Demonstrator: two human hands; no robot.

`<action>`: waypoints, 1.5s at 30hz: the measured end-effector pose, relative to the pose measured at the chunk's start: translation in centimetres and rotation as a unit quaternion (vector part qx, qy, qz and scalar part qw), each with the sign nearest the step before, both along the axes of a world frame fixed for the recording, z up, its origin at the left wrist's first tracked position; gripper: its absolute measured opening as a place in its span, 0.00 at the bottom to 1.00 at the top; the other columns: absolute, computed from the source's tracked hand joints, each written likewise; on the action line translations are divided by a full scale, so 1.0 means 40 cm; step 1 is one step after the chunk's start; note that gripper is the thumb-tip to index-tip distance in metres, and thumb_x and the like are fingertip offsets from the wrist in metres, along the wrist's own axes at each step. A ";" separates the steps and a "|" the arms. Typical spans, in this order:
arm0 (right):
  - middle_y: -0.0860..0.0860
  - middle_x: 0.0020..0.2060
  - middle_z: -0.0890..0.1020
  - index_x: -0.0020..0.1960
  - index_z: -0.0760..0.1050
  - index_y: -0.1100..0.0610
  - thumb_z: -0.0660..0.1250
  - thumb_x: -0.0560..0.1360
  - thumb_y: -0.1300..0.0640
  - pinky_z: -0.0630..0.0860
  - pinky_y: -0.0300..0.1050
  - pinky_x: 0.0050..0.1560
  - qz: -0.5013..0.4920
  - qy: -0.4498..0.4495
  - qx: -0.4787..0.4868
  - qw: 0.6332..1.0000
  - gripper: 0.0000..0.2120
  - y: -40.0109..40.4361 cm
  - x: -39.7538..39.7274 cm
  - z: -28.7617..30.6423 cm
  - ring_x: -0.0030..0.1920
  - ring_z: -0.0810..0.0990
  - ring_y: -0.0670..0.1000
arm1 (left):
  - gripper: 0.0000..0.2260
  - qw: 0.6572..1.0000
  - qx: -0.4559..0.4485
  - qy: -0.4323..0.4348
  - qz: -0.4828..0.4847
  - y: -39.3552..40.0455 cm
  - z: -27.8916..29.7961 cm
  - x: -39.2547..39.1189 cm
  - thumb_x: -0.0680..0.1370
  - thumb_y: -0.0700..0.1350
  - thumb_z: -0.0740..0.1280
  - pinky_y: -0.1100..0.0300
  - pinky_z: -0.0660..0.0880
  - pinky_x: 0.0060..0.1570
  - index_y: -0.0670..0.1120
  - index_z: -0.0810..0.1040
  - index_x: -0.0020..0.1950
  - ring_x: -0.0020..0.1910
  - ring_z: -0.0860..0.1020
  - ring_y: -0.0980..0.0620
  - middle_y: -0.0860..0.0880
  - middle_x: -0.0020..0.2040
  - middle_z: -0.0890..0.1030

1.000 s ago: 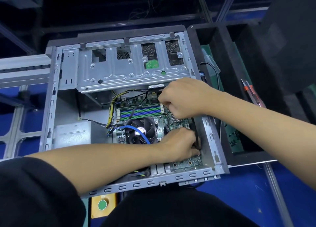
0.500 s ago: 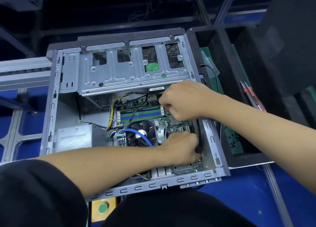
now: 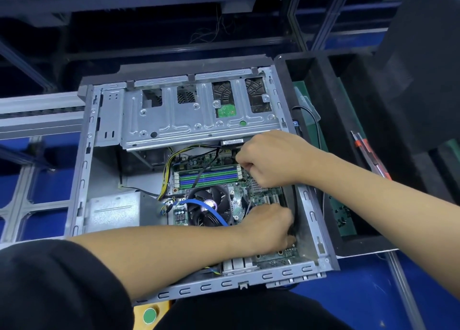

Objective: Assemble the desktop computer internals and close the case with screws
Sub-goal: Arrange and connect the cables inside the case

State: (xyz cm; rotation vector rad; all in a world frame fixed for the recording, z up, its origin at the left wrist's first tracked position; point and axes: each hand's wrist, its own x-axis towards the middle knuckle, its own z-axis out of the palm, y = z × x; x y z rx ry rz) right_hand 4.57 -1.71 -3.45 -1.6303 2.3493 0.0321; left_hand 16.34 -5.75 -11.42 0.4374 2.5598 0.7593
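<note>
Both of your hands are inside the open computer case [image 3: 82,180], which lies on its side in front of you; your left hand [image 3: 270,224] reaches across the CPU fan [image 3: 207,206] to the right edge of the motherboard [image 3: 263,197], fingers curled on a black part against the case wall, though what exactly it grips I cannot tell; your right hand [image 3: 271,159] is fisted just right of the memory slots [image 3: 207,176], pinching something small I cannot make out; a blue cable [image 3: 211,209] crosses the fan; the drive cage [image 3: 196,115] sits at the far side.
</note>
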 end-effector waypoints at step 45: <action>0.48 0.21 0.76 0.28 0.74 0.60 0.56 0.68 0.76 0.66 0.34 0.24 -0.304 -0.341 -0.384 0.802 0.17 0.017 -0.028 0.029 0.20 0.70 0.44 | 0.09 0.990 -0.065 -0.024 -0.123 -0.257 0.203 -0.014 0.78 0.51 0.67 0.56 0.72 0.42 0.45 0.80 0.47 0.40 0.76 0.51 0.50 0.42 0.79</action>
